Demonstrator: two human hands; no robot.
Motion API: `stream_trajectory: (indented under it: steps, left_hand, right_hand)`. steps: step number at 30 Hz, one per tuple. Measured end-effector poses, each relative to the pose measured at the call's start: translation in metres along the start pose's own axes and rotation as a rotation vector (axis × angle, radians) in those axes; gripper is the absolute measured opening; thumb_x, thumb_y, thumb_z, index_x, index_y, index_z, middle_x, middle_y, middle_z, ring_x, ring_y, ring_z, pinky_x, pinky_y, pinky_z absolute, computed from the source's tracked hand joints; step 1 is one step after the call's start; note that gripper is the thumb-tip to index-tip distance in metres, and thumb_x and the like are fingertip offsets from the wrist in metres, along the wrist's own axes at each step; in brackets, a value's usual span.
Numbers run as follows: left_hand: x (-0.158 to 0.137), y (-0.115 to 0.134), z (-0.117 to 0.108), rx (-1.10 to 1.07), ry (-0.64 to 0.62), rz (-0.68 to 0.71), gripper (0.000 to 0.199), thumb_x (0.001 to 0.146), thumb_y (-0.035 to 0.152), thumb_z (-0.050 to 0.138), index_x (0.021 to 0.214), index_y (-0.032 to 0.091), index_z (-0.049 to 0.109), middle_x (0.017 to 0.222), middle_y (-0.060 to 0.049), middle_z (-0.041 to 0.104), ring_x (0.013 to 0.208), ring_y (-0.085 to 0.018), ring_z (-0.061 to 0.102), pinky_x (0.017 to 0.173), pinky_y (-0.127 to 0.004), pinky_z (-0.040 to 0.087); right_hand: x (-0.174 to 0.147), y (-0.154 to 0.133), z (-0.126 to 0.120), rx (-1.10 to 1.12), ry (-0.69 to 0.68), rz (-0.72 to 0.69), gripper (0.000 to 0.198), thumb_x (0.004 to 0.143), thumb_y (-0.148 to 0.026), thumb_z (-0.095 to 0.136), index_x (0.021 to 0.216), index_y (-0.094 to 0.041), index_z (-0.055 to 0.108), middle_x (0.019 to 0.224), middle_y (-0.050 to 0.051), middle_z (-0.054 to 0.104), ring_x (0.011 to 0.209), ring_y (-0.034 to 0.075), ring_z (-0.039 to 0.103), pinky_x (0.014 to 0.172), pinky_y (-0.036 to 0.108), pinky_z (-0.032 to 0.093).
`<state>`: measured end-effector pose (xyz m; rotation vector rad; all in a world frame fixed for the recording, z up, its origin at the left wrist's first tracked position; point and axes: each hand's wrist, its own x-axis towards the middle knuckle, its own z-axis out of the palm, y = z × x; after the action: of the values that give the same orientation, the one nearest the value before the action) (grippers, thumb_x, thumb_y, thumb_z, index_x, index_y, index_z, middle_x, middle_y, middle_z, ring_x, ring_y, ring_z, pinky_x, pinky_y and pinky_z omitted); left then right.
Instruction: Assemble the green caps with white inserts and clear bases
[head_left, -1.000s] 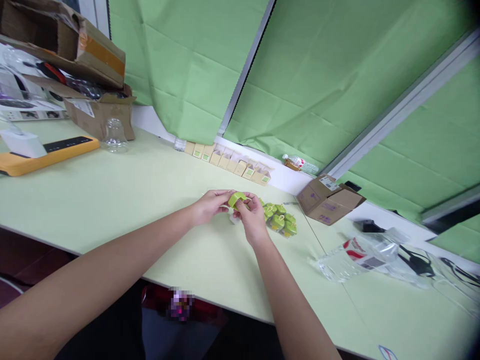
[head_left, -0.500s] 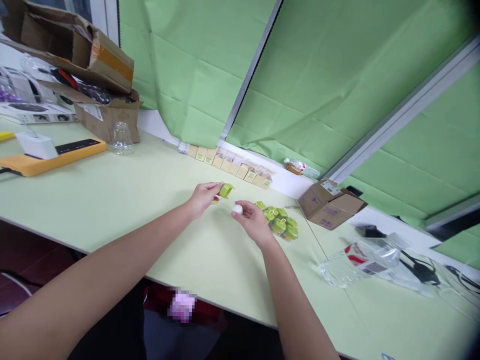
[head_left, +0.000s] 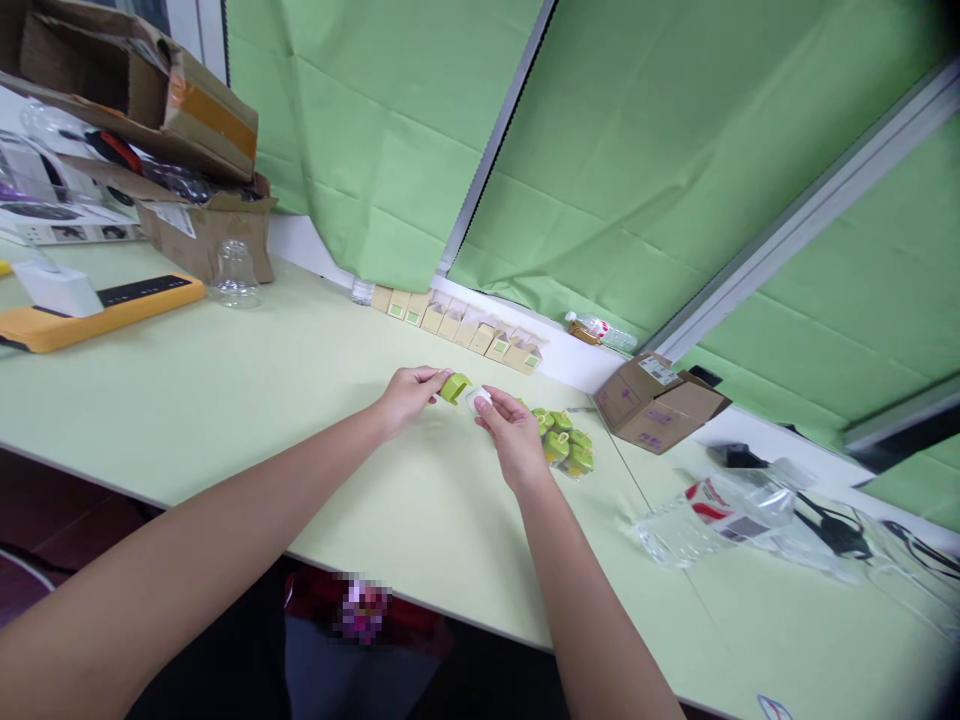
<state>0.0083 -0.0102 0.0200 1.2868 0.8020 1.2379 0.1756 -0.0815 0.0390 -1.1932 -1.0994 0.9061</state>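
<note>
Between the fingers of my left hand [head_left: 409,398] is a small green hollow case [head_left: 454,388], its opening turned toward the right. My right hand [head_left: 512,425] pinches a small white rounded piece [head_left: 478,399]. The two pieces are close together above the table, and I cannot tell whether they touch. Just beyond my right hand lies a cluster of green packets [head_left: 568,445] with loops on top. My right hand hides part of that cluster.
A row of small cardboard boxes [head_left: 457,325] lines the back of the table [head_left: 300,400]. Left are an orange power strip [head_left: 142,292], a clear plastic cup [head_left: 235,275] and stacked cartons [head_left: 214,130]. Right are a cardboard box [head_left: 652,405], a large clear bottle [head_left: 712,515] and black cables [head_left: 844,530].
My right hand has brought the white piece up closer to the green case and turned it. My left hand has stayed nearly in place, with the case tilted slightly.
</note>
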Motion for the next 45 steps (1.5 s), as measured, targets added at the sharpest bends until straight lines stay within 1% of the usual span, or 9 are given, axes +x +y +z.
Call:
stream_trajectory:
  steps: [4,8,15,21,25,29,34,39,45]
  left_hand:
    - [-0.003,0.001,0.003,-0.031,-0.021,-0.016,0.043,0.075,0.057,0.070,0.093,0.018,0.078,0.099,-0.008,0.071,0.086,-0.018,0.060,0.075,-0.031,0.046]
    - [-0.004,0.001,0.004,-0.047,-0.038,-0.004,0.040,0.075,0.055,0.072,0.087,0.017,0.078,0.092,-0.008,0.071,0.083,-0.018,0.060,0.076,-0.032,0.047]
    - [-0.006,-0.001,0.007,-0.079,-0.007,-0.016,0.043,0.072,0.055,0.074,0.084,0.014,0.078,0.084,-0.008,0.071,0.075,-0.018,0.061,0.077,-0.035,0.050]
    - [-0.007,-0.001,0.010,-0.120,-0.007,0.007,0.045,0.070,0.056,0.075,0.084,0.013,0.078,0.090,-0.010,0.074,0.085,-0.022,0.065,0.085,-0.039,0.053]
    - [-0.008,-0.001,0.011,-0.149,-0.012,-0.017,0.045,0.069,0.054,0.077,0.086,0.013,0.079,0.091,-0.010,0.075,0.087,-0.023,0.067,0.088,-0.040,0.053]
    - [-0.011,0.003,0.011,-0.217,-0.010,-0.076,0.045,0.067,0.053,0.079,0.085,0.011,0.078,0.090,-0.010,0.075,0.090,-0.024,0.067,0.092,-0.041,0.053]
    - [-0.014,0.007,0.011,-0.316,-0.052,-0.129,0.044,0.068,0.049,0.081,0.087,0.010,0.077,0.092,-0.011,0.074,0.092,-0.024,0.068,0.095,-0.041,0.052]
    - [-0.014,0.004,0.013,-0.369,-0.063,-0.160,0.039,0.070,0.045,0.081,0.086,0.009,0.077,0.092,-0.011,0.074,0.091,-0.022,0.067,0.095,-0.039,0.052]
    - [-0.015,0.005,0.014,-0.396,-0.054,-0.160,0.034,0.072,0.041,0.080,0.084,0.009,0.076,0.092,-0.011,0.073,0.091,-0.022,0.067,0.094,-0.038,0.052]
  right_hand:
    - [-0.002,0.004,0.006,0.001,0.025,-0.055,0.051,0.062,-0.040,0.086,0.106,-0.019,0.072,0.101,0.007,0.074,0.091,0.021,0.068,0.086,0.040,0.056]
    - [-0.003,0.008,0.011,-0.011,0.008,-0.096,0.050,0.063,-0.038,0.086,0.106,-0.018,0.070,0.103,0.008,0.074,0.091,0.021,0.069,0.090,0.041,0.056]
    - [-0.006,0.010,0.017,-0.005,0.066,-0.158,0.043,0.062,-0.038,0.087,0.089,-0.019,0.060,0.088,0.005,0.071,0.077,0.017,0.069,0.075,0.035,0.058]
    - [-0.008,0.010,0.022,0.006,0.094,-0.207,0.042,0.063,-0.040,0.085,0.087,-0.018,0.059,0.089,0.004,0.070,0.077,0.017,0.070,0.076,0.034,0.059]
    - [-0.012,0.011,0.022,-0.109,0.087,-0.238,0.036,0.069,-0.040,0.081,0.091,-0.018,0.062,0.096,0.006,0.070,0.080,0.019,0.071,0.076,0.035,0.061]
    - [-0.016,0.010,0.021,-0.341,0.064,-0.492,0.030,0.077,-0.037,0.075,0.101,-0.020,0.066,0.112,0.008,0.064,0.086,0.018,0.070,0.081,0.036,0.063]
    - [-0.017,0.007,0.019,-0.669,0.081,-0.803,0.029,0.084,-0.027,0.069,0.112,-0.022,0.063,0.109,0.009,0.063,0.092,0.019,0.066,0.084,0.036,0.061]
    - [-0.017,0.005,0.017,-0.858,0.111,-0.876,0.023,0.088,-0.026,0.064,0.111,-0.021,0.063,0.105,0.009,0.065,0.094,0.021,0.065,0.083,0.037,0.058]
    - [-0.016,0.006,0.015,-0.858,0.135,-0.929,0.023,0.090,-0.029,0.064,0.112,-0.022,0.063,0.102,0.009,0.065,0.092,0.020,0.066,0.081,0.035,0.059]
